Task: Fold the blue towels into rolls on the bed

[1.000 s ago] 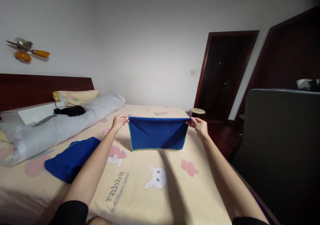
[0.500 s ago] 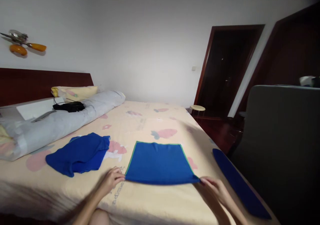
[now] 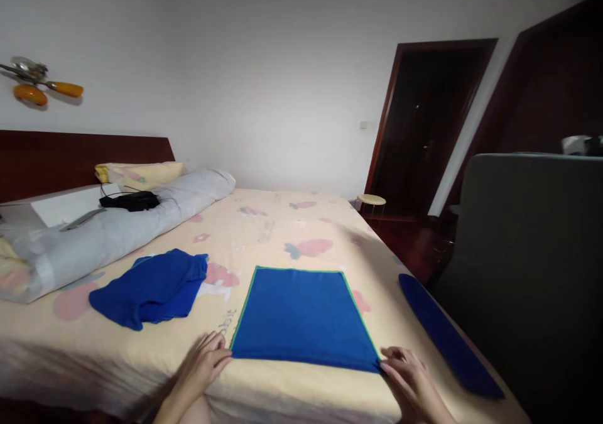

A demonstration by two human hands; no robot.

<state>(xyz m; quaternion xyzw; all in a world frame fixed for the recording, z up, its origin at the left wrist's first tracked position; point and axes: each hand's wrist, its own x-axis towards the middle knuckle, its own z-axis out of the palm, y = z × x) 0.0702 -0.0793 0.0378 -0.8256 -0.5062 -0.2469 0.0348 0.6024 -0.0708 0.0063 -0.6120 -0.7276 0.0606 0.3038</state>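
Observation:
A blue cloth [image 3: 304, 317] with green edging is spread out on the bed, its near edge pulled straight. My left hand [image 3: 206, 360] pinches the near left corner. At the near right corner, my right hand [image 3: 409, 374] grips the cloth between thumb and fingers. Left of it lies a crumpled heap of blue cloth [image 3: 153, 289], apart from both hands. To the right, along the bed's edge, rests a long, narrow, dark blue flat piece [image 3: 447, 336]; I cannot tell what it is.
The bed sheet [image 3: 264, 229] carries strawberry prints. A grey rolled quilt [image 3: 136, 232] runs along the left, with a black item [image 3: 130, 200] and a white flat object [image 3: 70, 204] on it. A grey chair back [image 3: 532, 248] rises at the right; a stool [image 3: 371, 200] stands beyond.
Both hands have drawn the near edge of the cloth toward me and down. More of the cloth now lies flat, and the ripple at its far edge has smoothed out.

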